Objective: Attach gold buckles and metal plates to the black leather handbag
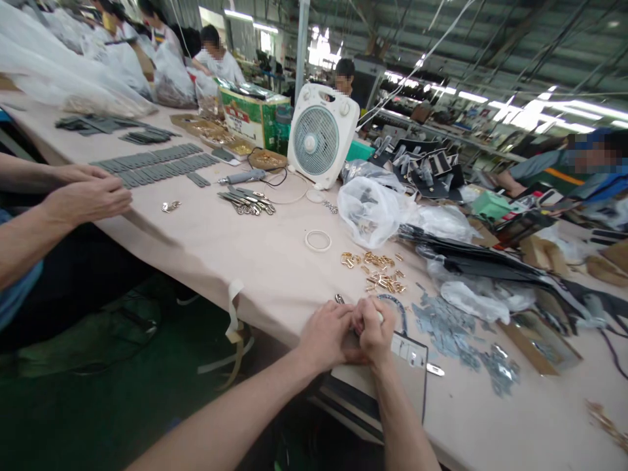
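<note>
My right hand (377, 330) is closed in a fist around a tool with a pale rounded handle end (380, 317); its tip is hidden. Against it lies my left hand (326, 335), fingers bent and pressed together on something that the hands cover. Under and beside both hands is a light flat panel (412, 351) with a dark edge, at the table's front. A dark curved strap (403, 314) arcs out behind the right hand. Close to the left fingertips is a small metal clasp (339, 299), and a shiny metal piece (435, 369) lies right of the panel.
Gold metal fittings (385, 280), a white ring (318, 241) and grey-blue scraps (446, 324) lie around the hands. Behind stand a fan (321, 134) and a plastic bag (367, 212). At left, a co-worker's hands (91, 193) are near rows of grey strips (157, 163).
</note>
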The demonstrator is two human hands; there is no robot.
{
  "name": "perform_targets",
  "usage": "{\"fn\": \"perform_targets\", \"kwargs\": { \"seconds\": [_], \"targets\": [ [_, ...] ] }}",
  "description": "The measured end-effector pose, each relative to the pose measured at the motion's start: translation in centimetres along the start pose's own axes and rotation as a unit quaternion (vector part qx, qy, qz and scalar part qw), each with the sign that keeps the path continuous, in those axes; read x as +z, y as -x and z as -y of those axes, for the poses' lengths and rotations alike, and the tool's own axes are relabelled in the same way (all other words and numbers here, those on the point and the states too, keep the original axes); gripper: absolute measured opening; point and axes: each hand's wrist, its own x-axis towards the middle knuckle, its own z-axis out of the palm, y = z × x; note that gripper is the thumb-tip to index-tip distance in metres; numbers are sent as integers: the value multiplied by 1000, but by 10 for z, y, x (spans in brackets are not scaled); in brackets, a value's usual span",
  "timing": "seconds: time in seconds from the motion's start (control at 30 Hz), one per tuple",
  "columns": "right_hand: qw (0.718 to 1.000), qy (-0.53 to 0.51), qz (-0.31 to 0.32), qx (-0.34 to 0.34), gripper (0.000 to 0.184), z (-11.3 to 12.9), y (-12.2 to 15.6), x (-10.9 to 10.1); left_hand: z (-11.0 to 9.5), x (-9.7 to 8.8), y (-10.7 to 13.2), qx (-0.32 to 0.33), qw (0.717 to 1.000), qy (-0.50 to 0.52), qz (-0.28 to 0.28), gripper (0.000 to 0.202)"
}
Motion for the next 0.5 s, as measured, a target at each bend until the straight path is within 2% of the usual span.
{"fn": "perform_targets", "kwargs": {
  "seconds": [0.07,0.13,0.23,0.3,0.37,0.43,0.5],
  "targets": [
    [998,20,10,52,49,-8,3,1,-1,-1,0,-4,1000,0,-3,61],
    [997,-15,-15,79,48,-8,6,-5,-2,-1,0,-5,1000,0,-9,69],
    [989,-82,-104,72,43,6,11,-41,-2,0,0,5,1000,-3,-13,84],
    [978,-83,-185,46,39,18,15,-85,-2,3,0,13,1000,-11,-13,86],
    [961,-40,-272,29,38,28,20,-143,-1,6,-2,14,1000,-21,-12,80],
    [932,48,-359,30,41,37,28,-205,2,10,-6,13,999,-30,-12,76],
    [890,160,-426,37,44,47,37,-261,4,14,-10,18,999,-34,-16,74]
  ]
}}
